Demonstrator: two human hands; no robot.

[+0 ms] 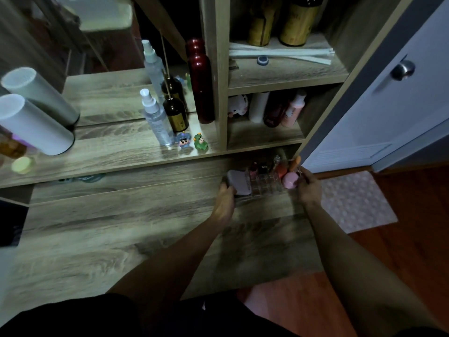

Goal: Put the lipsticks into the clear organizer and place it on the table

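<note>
At the desk's right back edge, my left hand (227, 190) and right hand (308, 184) gripped the organizer's (264, 188) short ends, its long axis running between them.

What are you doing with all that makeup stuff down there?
A person is holding a clear organizer with both hands, the left hand on one end and the right hand on the other. It sits at the bottom shelf opening of the wooden dresser. A few lipsticks already stand in its slots, next to a pink round case and a grey one. The dim light hides whether it is lifted.
</note>
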